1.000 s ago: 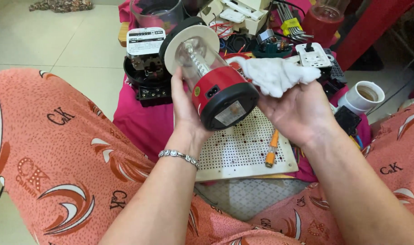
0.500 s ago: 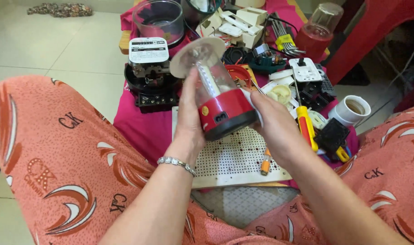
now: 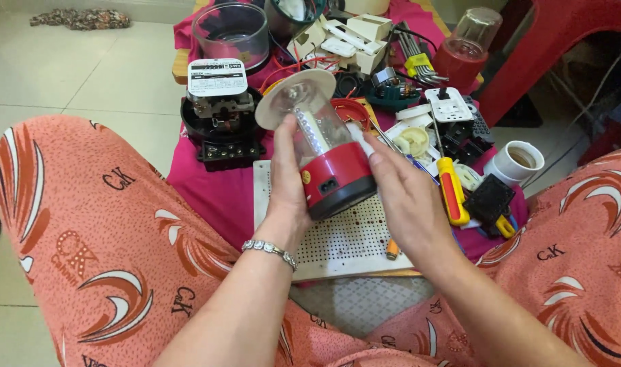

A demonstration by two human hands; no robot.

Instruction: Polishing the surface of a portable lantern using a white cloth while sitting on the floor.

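— What has changed since a moment ago?
— The white cloth is gone from the right hand (image 3: 409,197), which now closes on the lantern (image 3: 324,146).
— And the left hand (image 3: 288,178)?
— It grips the lantern's red base, clear dome tilted away, above the white perforated board (image 3: 337,245).
— Any labels?
— A small yellow round sticker on the base; beyond, a pale rectangular plate on the black electric meter (image 3: 218,112).

Single view, head-worn camera: we look steeply down and forward over our own patterned knees (image 3: 99,238) at close range. Both forearms enter from the bottom edge, and the low pink-covered surface (image 3: 208,190) fills mid-frame. Tiled floor (image 3: 65,68) lies at upper left. No second view, so nothing is shared.
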